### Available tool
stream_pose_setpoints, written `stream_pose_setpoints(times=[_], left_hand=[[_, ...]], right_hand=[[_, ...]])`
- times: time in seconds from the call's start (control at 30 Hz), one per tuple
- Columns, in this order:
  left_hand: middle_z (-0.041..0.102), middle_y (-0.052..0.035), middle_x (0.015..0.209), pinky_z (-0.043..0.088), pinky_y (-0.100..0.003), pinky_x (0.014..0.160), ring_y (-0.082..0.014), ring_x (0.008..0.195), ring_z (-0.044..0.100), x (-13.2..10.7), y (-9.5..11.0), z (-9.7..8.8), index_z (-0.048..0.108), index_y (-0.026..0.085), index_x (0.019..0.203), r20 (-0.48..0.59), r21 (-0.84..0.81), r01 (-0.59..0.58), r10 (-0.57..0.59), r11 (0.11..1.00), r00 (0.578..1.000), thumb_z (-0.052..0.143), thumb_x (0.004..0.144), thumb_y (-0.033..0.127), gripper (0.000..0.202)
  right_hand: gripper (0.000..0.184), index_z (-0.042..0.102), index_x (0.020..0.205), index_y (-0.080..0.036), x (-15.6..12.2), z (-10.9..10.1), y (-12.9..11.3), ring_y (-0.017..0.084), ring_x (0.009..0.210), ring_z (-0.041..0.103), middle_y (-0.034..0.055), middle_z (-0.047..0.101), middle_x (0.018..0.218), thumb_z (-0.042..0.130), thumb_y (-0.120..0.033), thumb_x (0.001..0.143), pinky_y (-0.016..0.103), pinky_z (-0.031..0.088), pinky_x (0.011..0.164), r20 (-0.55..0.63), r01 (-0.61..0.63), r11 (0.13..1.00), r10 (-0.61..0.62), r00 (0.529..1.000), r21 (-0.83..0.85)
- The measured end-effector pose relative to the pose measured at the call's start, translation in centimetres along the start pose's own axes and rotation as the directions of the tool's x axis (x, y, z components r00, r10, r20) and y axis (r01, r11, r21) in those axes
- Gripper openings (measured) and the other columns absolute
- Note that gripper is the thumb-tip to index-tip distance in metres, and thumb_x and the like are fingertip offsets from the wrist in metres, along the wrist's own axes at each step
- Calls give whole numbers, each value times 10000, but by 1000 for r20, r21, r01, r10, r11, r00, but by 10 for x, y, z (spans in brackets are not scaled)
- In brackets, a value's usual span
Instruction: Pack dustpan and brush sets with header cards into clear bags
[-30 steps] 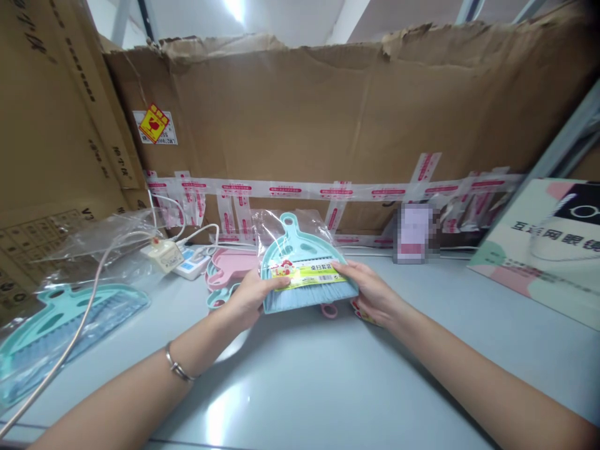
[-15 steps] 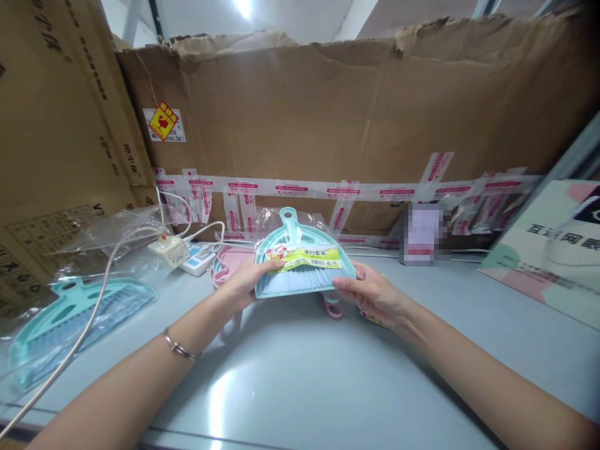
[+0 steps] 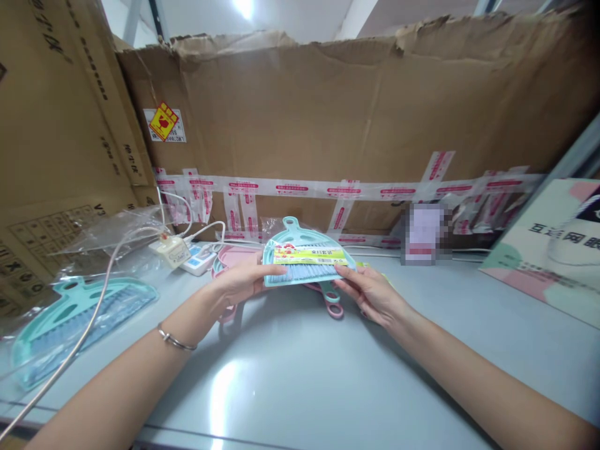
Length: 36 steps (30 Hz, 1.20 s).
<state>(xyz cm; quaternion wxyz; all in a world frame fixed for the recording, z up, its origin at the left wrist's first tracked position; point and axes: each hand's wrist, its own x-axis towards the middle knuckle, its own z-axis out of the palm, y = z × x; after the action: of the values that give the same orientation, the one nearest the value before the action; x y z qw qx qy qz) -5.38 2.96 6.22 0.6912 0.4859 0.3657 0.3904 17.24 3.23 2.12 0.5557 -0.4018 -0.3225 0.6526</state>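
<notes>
Between my hands is a turquoise dustpan and brush set (image 3: 304, 235) in clear plastic wrap, with a yellow-green label across it and pale blue bristles along its near edge. My left hand (image 3: 250, 278) grips its left corner, thumb on top. My right hand (image 3: 368, 290) pinches the right corner, thumb over the bristles. Beneath it lie pink dustpans (image 3: 234, 256), partly covered, with a pink handle loop (image 3: 334, 310) and a turquoise one (image 3: 330, 292) poking out toward me. Another wrapped turquoise dustpan set (image 3: 84, 319) lies at the far left.
A white charger (image 3: 171, 250) and a power strip (image 3: 199, 259) with cables sit left of centre; one cable (image 3: 100, 300) crosses the left dustpan. Large cardboard boxes (image 3: 290, 112) wall off the back and left. A blurred phone-like object (image 3: 424, 234) and a printed board (image 3: 548, 250) stand at the right.
The held dustpan set has tipped flatter and shifted slightly right, both hands moving with it. More of the turquoise handle loop beneath now shows.
</notes>
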Motion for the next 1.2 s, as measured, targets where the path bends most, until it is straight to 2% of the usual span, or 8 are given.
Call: stream_pose_setpoints(times=[0.17, 0.37, 0.47, 0.73, 0.83, 0.97, 1.07, 1.2], left_hand=[[690, -105, 1007, 463, -274, 902, -182, 966, 643, -2, 7, -2, 628, 135, 1027, 12, 27, -42, 42, 999, 999, 690, 629, 17, 420], [713, -76, 907, 517, -267, 823, -175, 870, 667, -1, 3, -4, 676, 160, 938, -58, 69, -4, 8, 998, 998, 733, 600, 47, 361], [714, -63, 896, 540, -248, 772, -164, 848, 665, 1, -2, -7, 688, 175, 911, -91, 88, 4, 4, 996, 996, 753, 608, 104, 318], [709, -76, 870, 543, -163, 625, -126, 697, 672, 0, -15, -10, 690, 146, 869, -191, 140, 18, 10, 990, 981, 760, 645, 241, 254], [704, -78, 922, 539, -175, 673, -134, 771, 667, -3, -17, -8, 696, 157, 887, -212, 154, -3, 36, 988, 977, 752, 655, 269, 264], [707, -63, 897, 515, -164, 735, -114, 795, 649, -3, -18, -3, 708, 154, 853, -160, 78, 8, 5, 997, 987, 739, 663, 205, 200], [701, -49, 728, 510, -144, 648, -86, 652, 630, -1, -22, 1, 697, 127, 730, -219, 14, 49, -45, 999, 975, 729, 667, 168, 81], [689, -52, 659, 494, -136, 558, -67, 550, 600, 1, -27, 4, 670, 109, 675, -303, -23, 53, -57, 998, 951, 691, 722, 175, 83]], right_hand=[[175, 681, 801, -88, 0, -1, 0, 113, 561, 663, 72, 718, 732, 747, -153, 653, 135, 569, 546, -13, -12, 999, 11, 1000, -32], [293, 662, 972, -155, -12, 6, -4, 156, 883, 673, 66, 697, 1029, 716, -144, 684, 216, 568, 761, 206, -2, 996, 22, 978, -94], [352, 655, 974, -179, -15, 8, -4, 139, 857, 676, 36, 704, 1005, 718, -74, 644, 204, 567, 748, 240, -4, 998, 17, 971, -58], [166, 680, 795, -75, -14, 11, 1, 140, 621, 686, 107, 719, 744, 737, -81, 638, 136, 566, 561, 67, -71, 997, 71, 995, -11], [83, 678, 682, -82, -16, 14, 1, 100, 511, 649, 94, 706, 637, 736, -139, 668, 115, 544, 507, 14, -74, 995, 75, 997, -62], [211, 662, 589, -70, -18, 16, 1, 81, 417, 599, 77, 664, 517, 676, -207, 748, 118, 507, 435, 5, -72, 990, 73, 997, -119], [249, 650, 577, -83, -18, 15, 4, 80, 390, 577, 56, 643, 479, 669, -255, 756, 128, 470, 392, -23, -55, 987, 52, 998, -152], [384, 596, 496, -110, -15, 11, 9, 68, 317, 504, 39, 583, 389, 689, -417, 707, 135, 408, 339, 18, 4, 970, 1, 1000, -244]])
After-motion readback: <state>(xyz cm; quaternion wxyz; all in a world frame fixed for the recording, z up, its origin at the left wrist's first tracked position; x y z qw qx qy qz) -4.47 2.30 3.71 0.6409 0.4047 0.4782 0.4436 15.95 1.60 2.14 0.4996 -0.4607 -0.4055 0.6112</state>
